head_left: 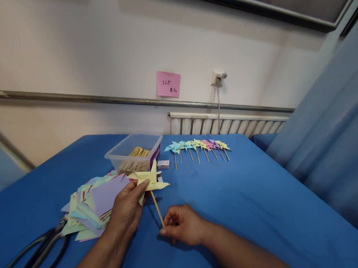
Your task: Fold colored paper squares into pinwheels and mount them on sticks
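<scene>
A yellow paper pinwheel point(151, 179) stands on a thin wooden stick point(157, 209) over the blue table point(230, 203). My right hand point(182, 226) is closed, pinching the lower end of the stick. My left hand point(127, 210) reaches up to the pinwheel's paper blades, with fingertips touching them from the left and fingers partly stretched. The left hand lies partly over a pile of coloured paper squares point(91, 206).
A clear plastic box with wooden sticks point(135, 154) stands behind the pinwheel, a small white box point(163, 164) beside it. A row of several finished pinwheels point(197, 147) lies further back. Black scissors point(32, 255) rest at the near left. A blue curtain point(332, 142) hangs at right.
</scene>
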The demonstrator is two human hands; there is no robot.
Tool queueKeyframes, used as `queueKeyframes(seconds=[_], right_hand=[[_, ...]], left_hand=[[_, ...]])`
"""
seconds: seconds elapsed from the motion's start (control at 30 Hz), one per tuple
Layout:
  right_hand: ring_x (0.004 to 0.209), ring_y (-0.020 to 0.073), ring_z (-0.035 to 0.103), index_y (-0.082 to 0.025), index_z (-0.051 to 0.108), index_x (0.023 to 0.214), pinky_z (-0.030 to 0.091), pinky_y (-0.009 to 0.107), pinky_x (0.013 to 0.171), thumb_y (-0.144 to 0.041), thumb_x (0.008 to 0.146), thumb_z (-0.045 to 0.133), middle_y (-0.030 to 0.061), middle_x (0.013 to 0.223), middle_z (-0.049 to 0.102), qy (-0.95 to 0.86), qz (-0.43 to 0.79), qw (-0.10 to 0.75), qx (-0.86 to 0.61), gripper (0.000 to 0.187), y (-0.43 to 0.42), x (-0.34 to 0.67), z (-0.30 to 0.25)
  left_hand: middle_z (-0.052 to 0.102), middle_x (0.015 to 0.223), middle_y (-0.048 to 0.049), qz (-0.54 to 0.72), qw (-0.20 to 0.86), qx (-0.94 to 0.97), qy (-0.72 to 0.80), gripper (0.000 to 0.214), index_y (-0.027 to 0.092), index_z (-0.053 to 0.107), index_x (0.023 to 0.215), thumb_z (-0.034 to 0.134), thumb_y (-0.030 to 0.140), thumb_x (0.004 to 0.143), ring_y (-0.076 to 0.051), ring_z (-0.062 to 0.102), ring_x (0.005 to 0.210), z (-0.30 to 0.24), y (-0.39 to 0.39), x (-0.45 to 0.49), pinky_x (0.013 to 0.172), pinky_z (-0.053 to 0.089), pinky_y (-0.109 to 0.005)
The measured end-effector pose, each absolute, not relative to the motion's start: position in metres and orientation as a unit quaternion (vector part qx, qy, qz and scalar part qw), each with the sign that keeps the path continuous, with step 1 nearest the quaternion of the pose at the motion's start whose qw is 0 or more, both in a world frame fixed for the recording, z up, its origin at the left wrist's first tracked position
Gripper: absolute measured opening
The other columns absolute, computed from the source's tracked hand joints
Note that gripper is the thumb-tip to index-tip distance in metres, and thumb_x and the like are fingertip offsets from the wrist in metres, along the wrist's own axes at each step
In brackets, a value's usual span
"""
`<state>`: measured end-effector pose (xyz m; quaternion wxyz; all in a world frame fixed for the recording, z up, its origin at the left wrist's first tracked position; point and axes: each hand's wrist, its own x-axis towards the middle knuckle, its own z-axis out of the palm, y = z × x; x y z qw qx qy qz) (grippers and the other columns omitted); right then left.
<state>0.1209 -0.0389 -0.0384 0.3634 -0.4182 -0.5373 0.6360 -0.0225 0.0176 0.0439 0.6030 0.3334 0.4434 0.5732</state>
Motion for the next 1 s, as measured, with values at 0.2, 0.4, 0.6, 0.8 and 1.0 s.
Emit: queueKeyframes(seconds=[0.2, 0.4, 0.6, 0.8, 1.0], right_hand=[[0.044, 0.0074, 0.049, -0.018, 0.054, 0.071, 0.039, 0.021, 0.046, -0.053, 0.060, 0.078, -0.0068, 0.055, 0.055, -0.530, 0.645, 0.339, -0.434, 0.044, -0.040, 0.122, -0.034], [0.040, 0.0064, 0.047, -0.017, 0.055, 0.070, 0.037, 0.020, 0.044, -0.051, 0.067, 0.076, -0.0070, 0.051, 0.054, -0.531, 0.636, 0.340, -0.444, 0.040, -0.041, 0.122, -0.036], [0.038, 0.0068, 0.047, -0.017, 0.055, 0.071, 0.035, 0.019, 0.041, -0.054, 0.067, 0.073, -0.0055, 0.053, 0.057, -0.518, 0.645, 0.346, -0.442, 0.041, -0.040, 0.122, -0.033], [0.038, 0.0064, 0.048, -0.016, 0.057, 0.072, 0.033, 0.019, 0.042, -0.051, 0.073, 0.069, -0.0052, 0.053, 0.057, -0.518, 0.643, 0.334, -0.455, 0.037, -0.040, 0.124, -0.026], [0.038, 0.0059, 0.047, -0.016, 0.055, 0.072, 0.034, 0.018, 0.042, -0.054, 0.073, 0.067, -0.0053, 0.053, 0.056, -0.522, 0.620, 0.372, -0.452, 0.039, -0.039, 0.124, -0.027]], left_hand=[[0.070, 0.072, -0.0003, 0.577, 0.603, 0.320, 0.449, 0.019, 0.021, 0.068, 0.075, 0.077, 0.013, 0.060, -0.017, 0.065, 0.063, 0.050, 0.014, -0.022, 0.052, 0.051, -0.023], [0.070, 0.075, 0.0000, 0.574, 0.601, 0.326, 0.450, 0.017, 0.019, 0.069, 0.079, 0.076, 0.014, 0.064, -0.013, 0.063, 0.062, 0.052, 0.013, -0.022, 0.056, 0.051, -0.020], [0.070, 0.075, 0.0005, 0.590, 0.598, 0.307, 0.447, 0.016, 0.018, 0.069, 0.081, 0.073, 0.013, 0.067, -0.012, 0.063, 0.062, 0.054, 0.013, -0.021, 0.057, 0.051, -0.019], [0.070, 0.074, 0.0007, 0.598, 0.606, 0.305, 0.426, 0.021, 0.017, 0.069, 0.083, 0.077, 0.016, 0.064, -0.012, 0.063, 0.063, 0.054, 0.015, -0.022, 0.058, 0.053, -0.020], [0.072, 0.084, -0.0008, 0.596, 0.623, 0.313, 0.398, 0.028, 0.015, 0.070, 0.088, 0.081, 0.023, 0.063, -0.011, 0.065, 0.072, 0.048, 0.016, -0.024, 0.068, 0.053, -0.020]])
